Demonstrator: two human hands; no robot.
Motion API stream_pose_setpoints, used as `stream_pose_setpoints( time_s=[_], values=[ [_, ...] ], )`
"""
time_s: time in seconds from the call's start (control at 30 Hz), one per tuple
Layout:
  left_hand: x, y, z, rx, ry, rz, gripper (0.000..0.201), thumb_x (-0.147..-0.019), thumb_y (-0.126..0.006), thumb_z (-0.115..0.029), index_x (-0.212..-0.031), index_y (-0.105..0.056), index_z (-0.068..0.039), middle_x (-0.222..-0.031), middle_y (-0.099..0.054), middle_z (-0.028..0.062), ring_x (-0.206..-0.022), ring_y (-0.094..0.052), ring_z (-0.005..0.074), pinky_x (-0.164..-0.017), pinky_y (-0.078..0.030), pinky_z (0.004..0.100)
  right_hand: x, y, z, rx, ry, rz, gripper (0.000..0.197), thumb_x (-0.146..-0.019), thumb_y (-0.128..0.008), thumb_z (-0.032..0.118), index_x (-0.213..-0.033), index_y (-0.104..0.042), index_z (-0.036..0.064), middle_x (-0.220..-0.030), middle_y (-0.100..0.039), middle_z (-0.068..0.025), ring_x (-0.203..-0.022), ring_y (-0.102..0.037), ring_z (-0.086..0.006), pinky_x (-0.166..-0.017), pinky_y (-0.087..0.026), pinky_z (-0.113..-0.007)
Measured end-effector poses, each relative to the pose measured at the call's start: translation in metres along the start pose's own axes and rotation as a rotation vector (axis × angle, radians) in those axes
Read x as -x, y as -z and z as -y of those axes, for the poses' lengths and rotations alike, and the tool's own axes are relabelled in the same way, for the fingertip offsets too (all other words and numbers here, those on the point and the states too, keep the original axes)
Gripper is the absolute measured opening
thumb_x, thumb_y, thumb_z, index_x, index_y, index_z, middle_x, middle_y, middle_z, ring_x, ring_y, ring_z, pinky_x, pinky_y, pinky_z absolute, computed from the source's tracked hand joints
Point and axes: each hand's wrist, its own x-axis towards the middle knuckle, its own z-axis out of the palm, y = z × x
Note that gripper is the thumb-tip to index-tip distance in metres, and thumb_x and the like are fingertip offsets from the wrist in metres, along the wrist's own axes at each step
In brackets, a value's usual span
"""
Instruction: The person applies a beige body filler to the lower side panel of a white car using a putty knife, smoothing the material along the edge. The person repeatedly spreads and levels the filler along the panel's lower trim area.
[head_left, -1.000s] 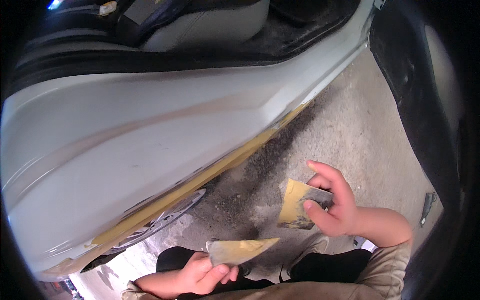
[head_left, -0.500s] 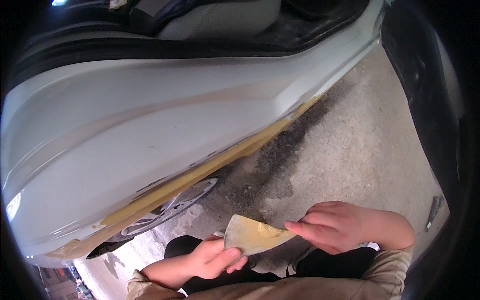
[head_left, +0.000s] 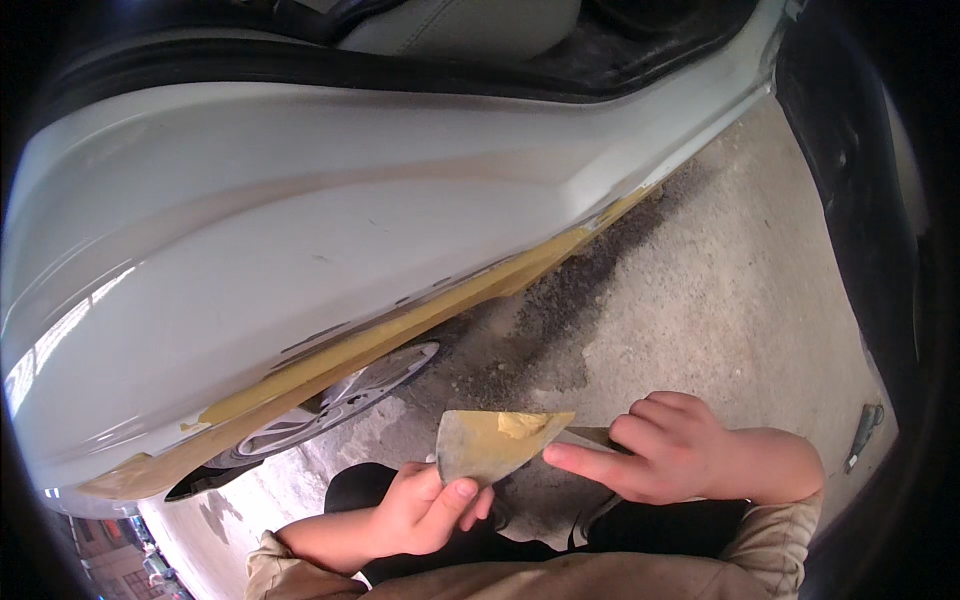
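My left hand [head_left: 425,510] grips a flat grey filler spreader [head_left: 475,455] by its lower edge, thumb on top. Yellow body filler [head_left: 522,425] coats its face and lies in a soft lump near the upper right edge. Close to that side is my right hand [head_left: 665,450], closed around a thin, dull-coloured putty knife [head_left: 590,436], with the index finger stretched along it. Most of the putty knife is hidden by the fingers and the spreader. Ahead of both hands, a band of yellow filler [head_left: 400,325] runs along the lower edge of the white car body panel [head_left: 250,240].
Below the panel shows a wheel [head_left: 335,400]. The open door [head_left: 850,180] stands at the right, and a seat [head_left: 470,25] is visible inside the car. On the concrete floor [head_left: 700,280] at far right lies a dark-handled tool [head_left: 866,435]. Dark stains mark the floor beneath the sill.
The spreader in my left hand has tipped and its upper edge has risen. My right hand has shifted slightly left, and the putty knife now shows in it. The view has moved a little.
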Motion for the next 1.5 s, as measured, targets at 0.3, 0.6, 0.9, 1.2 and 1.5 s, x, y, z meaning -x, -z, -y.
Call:
stream_pose_setpoints(
  time_s=[0.3,0.6,0.9,1.2,1.5],
  values=[
    [0.002,0.001,0.0,0.006,0.006,-0.001,0.036,-0.114,-0.041,-0.028,-0.095,-0.063,-0.007,-0.068,-0.061,0.0001,-0.058,-0.061,0.0122,-0.055,-0.048,0.0276,-0.003,-0.012,0.0,0.051,-0.039,0.009,0.07,-0.068,-0.074,0.023,-0.137,-0.07,0.0305,-0.071,-0.031,0.0046,-0.054,-0.043,-0.0096,-0.052,-0.039,-0.025],
    [0.006,0.001,0.007,0.141,0.005,-0.019,0.037,-0.114,-0.039,-0.03,-0.104,-0.064,-0.005,-0.071,-0.063,0.0004,-0.056,-0.059,0.0102,-0.051,-0.045,0.026,0.008,-0.009,-0.035,-1.202,-0.255,0.257,0.088,-0.074,-0.065,-0.001,-0.159,-0.046,0.0155,-0.089,-0.066,-0.004,-0.069,-0.062,-0.0173,-0.068,-0.054,-0.031],
    [0.018,0.003,0.015,0.241,0.015,-0.013,0.048,-0.113,-0.04,-0.039,-0.126,-0.055,0.005,-0.077,-0.064,0.0112,-0.058,-0.058,0.0173,-0.053,-0.047,0.0301,0.032,-0.044,-0.081,-1.366,-0.424,0.094,0.091,-0.074,-0.061,-0.004,-0.162,-0.037,0.0018,-0.088,-0.058,-0.0007,-0.083,-0.054,-0.012,-0.083,-0.046,-0.028],
    [0.021,0.003,0.012,-0.196,-0.257,-0.064,0.03,-0.112,-0.043,-0.016,-0.086,-0.053,-0.003,-0.06,-0.047,0.0053,-0.05,-0.044,0.0184,-0.052,-0.046,0.036,0.041,-0.086,-0.135,-1.001,-0.887,-0.271,0.082,-0.085,-0.054,-0.008,-0.163,-0.037,0.0112,-0.079,-0.057,0.0055,-0.07,-0.049,-0.0027,-0.07,-0.045,-0.022],
    [0.023,-0.001,0.013,0.263,-0.019,-0.099,0.041,-0.112,-0.045,-0.029,-0.073,-0.043,-0.018,-0.054,-0.045,0.0041,-0.044,-0.042,0.0183,-0.049,-0.046,0.0355,0.023,-0.094,-0.15,-0.708,-0.926,-0.074,0.09,-0.081,-0.067,0.01,-0.163,-0.033,0.0203,-0.072,-0.054,-0.0047,-0.058,-0.053,-0.0171,-0.06,-0.048,-0.035]
  ],
)
